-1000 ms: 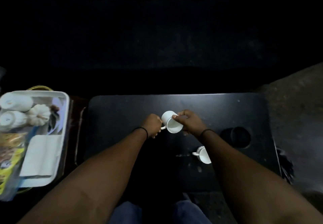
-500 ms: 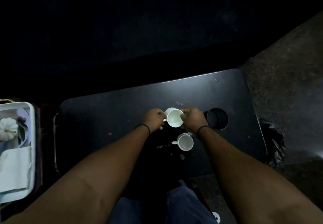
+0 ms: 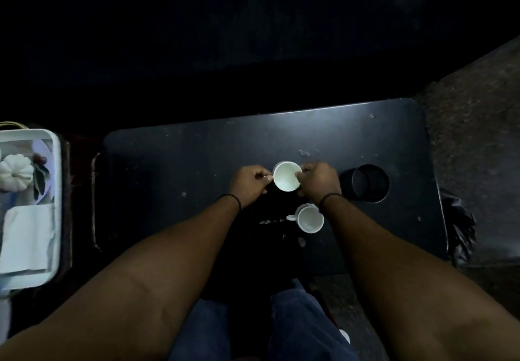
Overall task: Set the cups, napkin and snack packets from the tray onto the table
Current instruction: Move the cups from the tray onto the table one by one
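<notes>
A white cup stands upright on the dark table, held from both sides. My left hand pinches its handle and my right hand grips its right rim. A second white cup stands just nearer me, handle pointing left, untouched. At the far left the white tray holds a folded white napkin. The snack packets are out of view.
A small white pumpkin ornament with leaves lies in the tray's back part. A round cup-holder hole opens in the table right of my right hand. Rough floor lies to the right; my knees are below the table edge.
The view swung right, so the tray slid to the left edge. The held cup went from tilted to upright and moved back from the second cup, with both hands staying on it.
</notes>
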